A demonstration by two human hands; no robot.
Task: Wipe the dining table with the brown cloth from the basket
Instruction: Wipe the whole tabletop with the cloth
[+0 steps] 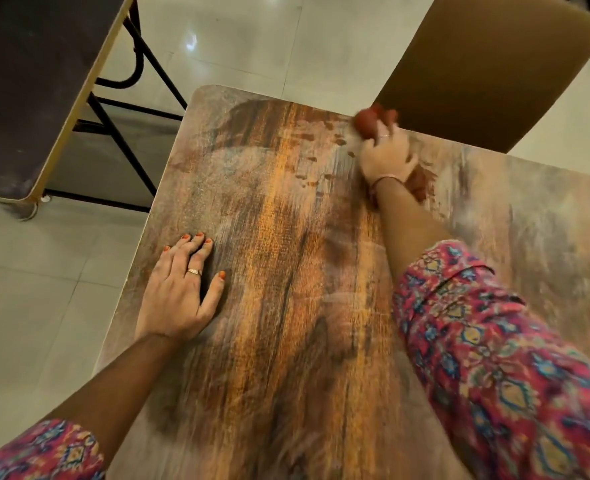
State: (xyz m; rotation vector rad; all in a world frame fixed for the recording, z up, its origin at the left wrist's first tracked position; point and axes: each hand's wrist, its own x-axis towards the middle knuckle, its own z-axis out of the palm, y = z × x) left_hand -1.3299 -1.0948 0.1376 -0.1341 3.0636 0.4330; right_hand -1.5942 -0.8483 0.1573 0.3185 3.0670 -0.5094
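Brown cloth [373, 121], bunched and blurred, lying at upper centre-right of frame on far edge of dining table [286, 271]; being gripped by right hand [387, 157], fingers curled over it, part of it trailing under the wrist; left hand [179, 292] resting flat at left-centre, fingers straight and spread, holding nothing, bracing on the wood-grain top; tan chair [487, 71] standing just beyond the far edge, upper right; dark table [27, 91] sitting upper left, well apart; basket not showing; step judged as wiping under way along far edge; next move likely calling for drawing cloth back across unwiped surface nearer the body.
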